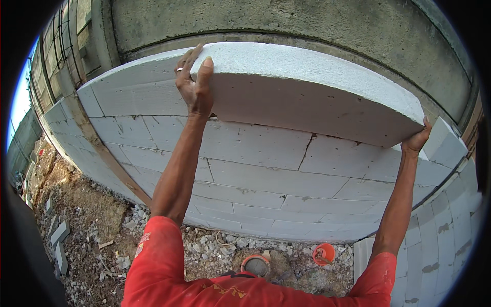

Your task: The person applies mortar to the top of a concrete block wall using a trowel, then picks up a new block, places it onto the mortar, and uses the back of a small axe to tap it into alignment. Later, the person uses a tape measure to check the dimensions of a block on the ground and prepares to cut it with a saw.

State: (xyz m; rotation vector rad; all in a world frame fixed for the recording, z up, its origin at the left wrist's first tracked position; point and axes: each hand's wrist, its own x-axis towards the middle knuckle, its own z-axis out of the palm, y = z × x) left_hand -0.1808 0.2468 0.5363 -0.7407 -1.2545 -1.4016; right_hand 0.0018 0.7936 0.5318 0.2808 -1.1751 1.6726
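White, rough-topped, a long rectangular lightweight-concrete block [312,94] spans the space between two bare hands. The left hand [196,91] is partly closed around its left end, thumb lying near the upper front edge; the right hand [418,139] cups the lower right corner. The block sits above the upper courses of a pale block wall [245,176]; whether it touches them, I cannot tell. Just left of the left hand lies a pale laid block [138,94]; beyond the right hand stands another white block [445,146]. A weathered grey concrete panel [307,23] rises behind. Leftward, a brown wooden batten [97,143] slants down the wall. Below, on stony brown ground [97,204], stand an orange plastic bucket [330,251] and a round orange-rimmed tub [255,266] holding grey material.
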